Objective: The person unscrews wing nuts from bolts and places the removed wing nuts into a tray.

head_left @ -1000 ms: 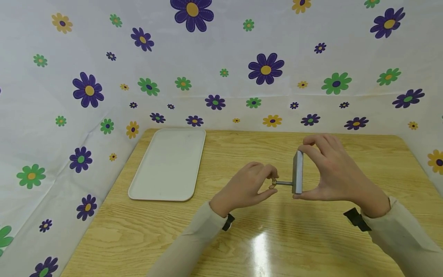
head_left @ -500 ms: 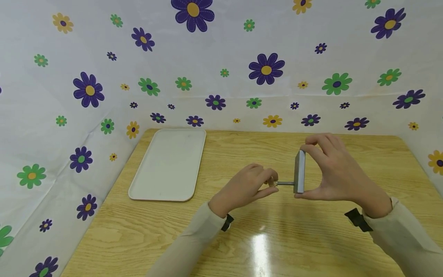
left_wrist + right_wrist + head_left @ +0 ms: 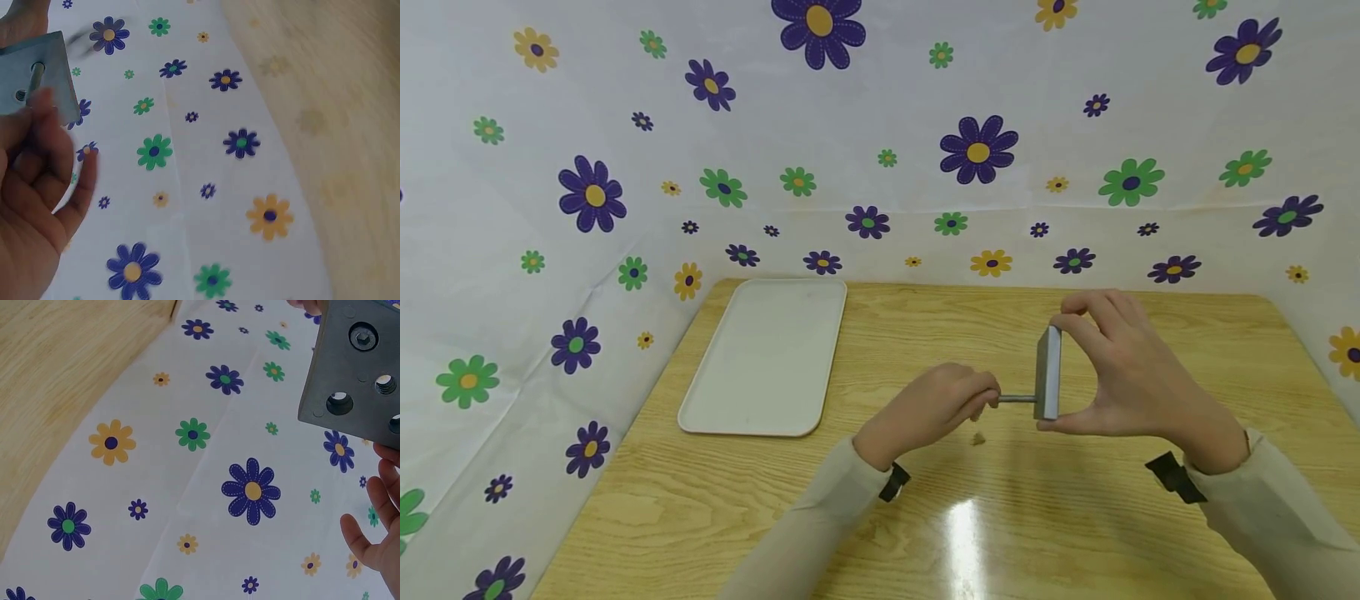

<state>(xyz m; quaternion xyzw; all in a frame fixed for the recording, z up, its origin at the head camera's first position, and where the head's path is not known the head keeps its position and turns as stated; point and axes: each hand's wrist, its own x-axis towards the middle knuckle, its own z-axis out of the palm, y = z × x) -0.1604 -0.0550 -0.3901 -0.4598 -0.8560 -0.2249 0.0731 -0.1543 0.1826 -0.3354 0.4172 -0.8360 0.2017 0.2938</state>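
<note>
My right hand [image 3: 1123, 371] holds a grey metal block [image 3: 1048, 375] on edge above the table, thumb below and fingertips on top. A bolt [image 3: 1017, 399] passes through the block and sticks out to the left; its hex-socket head [image 3: 363, 339] sits recessed in the block's other face, near several holes. My left hand [image 3: 928, 404] is at the bolt's free end, fingers loosely bent and blurred in the left wrist view; nothing shows held in it. Just below its fingers appears a small brass-coloured nut [image 3: 978, 438], blurred; whether it is in the air or on the table is unclear.
A white tray [image 3: 763, 358] lies at the left rear of the wooden table [image 3: 700, 508]. Flower-printed white cloth [image 3: 895, 100] walls off the back and sides.
The brass nut, earlier between the left fingers at the bolt's end, has come off and appears below the hand. The left fingers have closed inward; right hand and block hold nearly still.
</note>
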